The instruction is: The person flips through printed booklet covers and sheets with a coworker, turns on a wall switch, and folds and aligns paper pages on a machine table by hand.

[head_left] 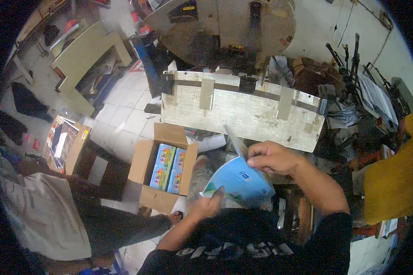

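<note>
A light blue booklet (231, 176) with a soft cover is held in front of my chest, tilted, with one leaf or cover standing up from it. My left hand (209, 204) pinches its lower left corner, thumb on top. At the upper right edge, my right hand (273, 157) grips it with fingers curled over and thumb pressed down. To the left of the booklet stands an open cardboard box (188, 176) with its flaps folded out. Inside lie two stacks of colourful booklets or packs (165, 167), blue, green and yellow; which kind I cannot tell.
A worn whitish bench top (243, 117) with metal fittings stands ahead. Another person in a light shirt (43, 215) sits at the left, legs reaching toward the box. Paper piles (339, 103) and scrap crowd the right, beside a yellow cloth or panel (390, 183). Papers lie on a brown carton (80, 146).
</note>
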Action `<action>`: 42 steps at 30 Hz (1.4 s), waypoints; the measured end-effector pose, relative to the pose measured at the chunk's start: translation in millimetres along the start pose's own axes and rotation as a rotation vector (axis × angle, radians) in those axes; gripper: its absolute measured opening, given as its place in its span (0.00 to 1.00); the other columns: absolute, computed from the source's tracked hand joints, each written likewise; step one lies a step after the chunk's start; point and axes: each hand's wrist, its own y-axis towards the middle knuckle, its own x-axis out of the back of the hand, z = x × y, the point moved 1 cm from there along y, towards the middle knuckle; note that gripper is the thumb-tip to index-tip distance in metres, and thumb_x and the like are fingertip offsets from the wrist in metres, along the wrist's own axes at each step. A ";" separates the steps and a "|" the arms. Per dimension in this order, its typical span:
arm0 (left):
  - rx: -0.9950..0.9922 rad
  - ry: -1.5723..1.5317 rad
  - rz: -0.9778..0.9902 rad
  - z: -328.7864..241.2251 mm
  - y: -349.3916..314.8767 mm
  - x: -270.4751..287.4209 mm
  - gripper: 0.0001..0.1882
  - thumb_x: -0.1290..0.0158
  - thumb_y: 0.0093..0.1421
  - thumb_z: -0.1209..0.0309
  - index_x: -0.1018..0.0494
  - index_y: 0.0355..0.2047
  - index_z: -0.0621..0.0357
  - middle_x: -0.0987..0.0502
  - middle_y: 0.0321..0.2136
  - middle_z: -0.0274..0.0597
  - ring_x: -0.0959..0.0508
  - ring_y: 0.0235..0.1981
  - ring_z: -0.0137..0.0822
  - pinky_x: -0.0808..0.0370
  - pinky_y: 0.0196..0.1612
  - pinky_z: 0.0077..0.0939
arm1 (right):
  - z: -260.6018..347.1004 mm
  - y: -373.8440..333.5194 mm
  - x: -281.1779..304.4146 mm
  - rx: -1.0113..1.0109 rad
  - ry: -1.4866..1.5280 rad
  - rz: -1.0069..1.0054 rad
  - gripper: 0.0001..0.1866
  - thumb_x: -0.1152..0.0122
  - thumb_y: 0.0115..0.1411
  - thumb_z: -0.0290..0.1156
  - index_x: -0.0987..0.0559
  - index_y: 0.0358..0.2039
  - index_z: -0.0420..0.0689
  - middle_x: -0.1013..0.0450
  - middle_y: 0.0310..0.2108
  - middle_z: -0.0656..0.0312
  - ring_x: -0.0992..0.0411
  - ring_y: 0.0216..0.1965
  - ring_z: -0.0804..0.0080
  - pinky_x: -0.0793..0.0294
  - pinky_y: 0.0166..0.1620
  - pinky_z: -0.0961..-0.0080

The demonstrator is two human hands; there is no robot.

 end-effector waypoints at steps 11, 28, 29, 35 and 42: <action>0.121 0.054 0.296 5.3 -5.0 -5.7 0.16 0.52 0.61 0.62 0.28 0.40 0.62 0.22 0.33 0.49 0.22 0.34 0.46 0.27 0.37 0.42 | 39.6 -16.1 0.6 0.042 -1.042 -0.056 0.13 0.42 0.59 0.38 0.25 0.30 0.40 0.28 0.24 0.58 0.28 0.30 0.61 0.29 0.36 0.69; 0.095 -0.459 -0.127 -41.8 46.8 -27.9 0.23 0.52 0.66 0.72 0.38 0.60 0.65 0.30 0.50 0.46 0.28 0.46 0.29 0.28 0.49 0.23 | -47.7 26.2 -50.9 0.641 -0.568 -0.822 0.10 0.42 0.58 0.24 0.22 0.42 0.38 0.24 0.41 0.52 0.24 0.44 0.59 0.27 0.48 0.70; 0.129 -0.416 -0.125 -42.9 48.0 -28.5 0.22 0.52 0.66 0.72 0.37 0.60 0.63 0.29 0.49 0.45 0.27 0.44 0.27 0.27 0.47 0.22 | -53.8 28.4 -51.9 0.615 -0.387 -0.914 0.11 0.42 0.59 0.25 0.22 0.43 0.38 0.24 0.42 0.52 0.24 0.43 0.58 0.26 0.48 0.69; -0.055 -0.247 -0.220 -41.5 51.7 -31.3 0.19 0.52 0.66 0.72 0.33 0.56 0.63 0.26 0.42 0.41 0.27 0.39 0.25 0.27 0.38 0.18 | -67.4 32.3 -61.5 0.639 -0.497 -0.951 0.13 0.41 0.59 0.24 0.22 0.45 0.39 0.24 0.45 0.53 0.25 0.48 0.61 0.28 0.51 0.71; -0.157 0.096 -0.312 -55.3 56.8 -19.9 0.10 0.47 0.62 0.74 0.26 0.43 0.66 0.22 0.29 0.42 0.25 0.28 0.26 0.27 0.33 0.21 | -63.7 26.9 -63.8 0.668 -0.610 -0.862 0.15 0.43 0.60 0.24 0.23 0.49 0.40 0.25 0.48 0.53 0.27 0.50 0.62 0.30 0.54 0.71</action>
